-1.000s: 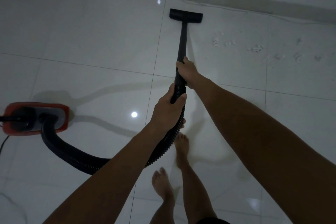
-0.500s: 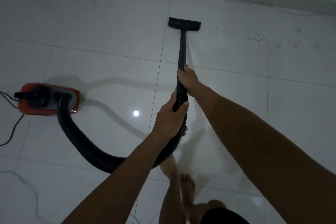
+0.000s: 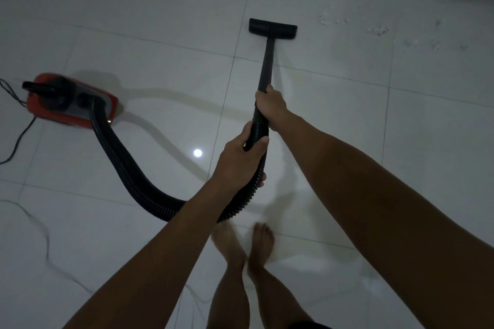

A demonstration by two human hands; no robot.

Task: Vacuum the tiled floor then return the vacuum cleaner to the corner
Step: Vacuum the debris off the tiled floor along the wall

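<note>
You are gripping with both hands. Your right hand (image 3: 271,105) is closing around the wand (image 3: 267,61) at its lower end, placed forward so it can steer the stroke. Your left hand (image 3: 240,160) is wrapping the ribbed hose (image 3: 139,168) just behind, apparently taking the hose's weight so it is not dragging on the wand. The floor head (image 3: 272,29) is sitting flat on the tiled floor (image 3: 160,8), near the wall. Pale crumbs (image 3: 379,31) are lying to its right, apart from it, so vacuuming looks unfinished. The red vacuum cleaner (image 3: 72,104) is resting to your left, with its cord (image 3: 16,139) trailing beside it. Your bare feet (image 3: 263,243) are standing clear of the hose loop.
</note>
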